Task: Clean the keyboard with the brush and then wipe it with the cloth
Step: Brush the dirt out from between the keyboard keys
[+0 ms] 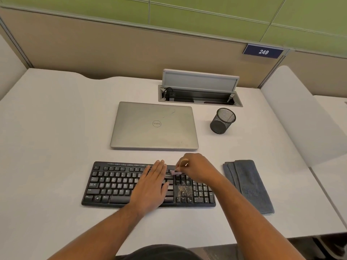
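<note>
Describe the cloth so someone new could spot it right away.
Start at the black keyboard near the desk's front edge, then look just past its right end. The cloth lies there flat and folded; it is the only soft, grey-blue thing, unlike the mesh cup farther back.

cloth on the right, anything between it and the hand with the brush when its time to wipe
Nothing visible. The folded grey cloth lies on bare desk just right of the keyboard. The right hand holds the brush over the keyboard's right part, with only open desk between it and the cloth.

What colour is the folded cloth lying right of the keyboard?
Dark grey: the folded cloth shows clearly in the head view.
</note>
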